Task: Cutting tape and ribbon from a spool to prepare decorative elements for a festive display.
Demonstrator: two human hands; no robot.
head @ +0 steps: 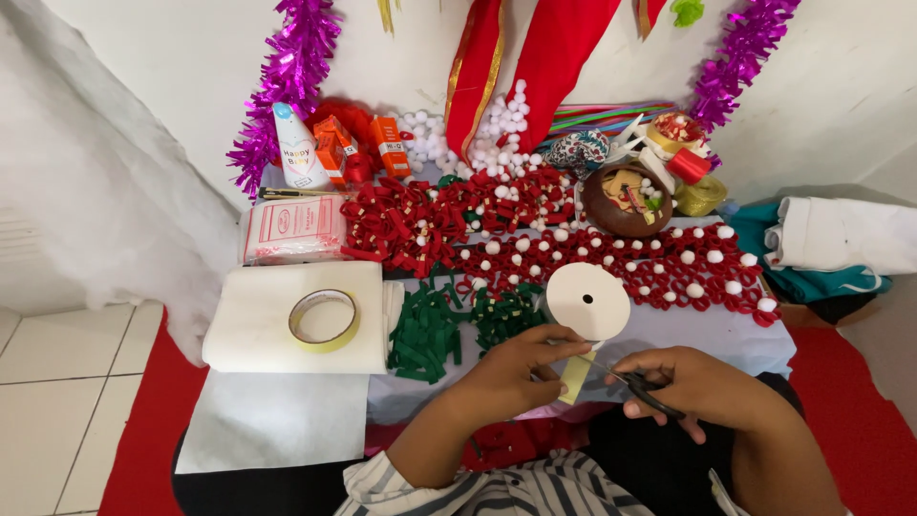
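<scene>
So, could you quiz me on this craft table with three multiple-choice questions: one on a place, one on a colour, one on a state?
1. Where does the tape roll lie?
A. on the folded white sheet
B. in the brown bowl
C. on the floor

2. What colour are the ribbon loops beside the white disc?
A. blue
B. green
C. yellow

3. What does the right hand hold?
A. nothing
B. a pen
C. scissors

Answers: 1 A, the roll sits on the sheet; 2 B, the loops are dark green; 3 C, black handles sit in its fingers, blades at the yellow slip in the left hand.

left hand (pixel 511 376) pinching, right hand (pixel 693 382) clenched, close together
</scene>
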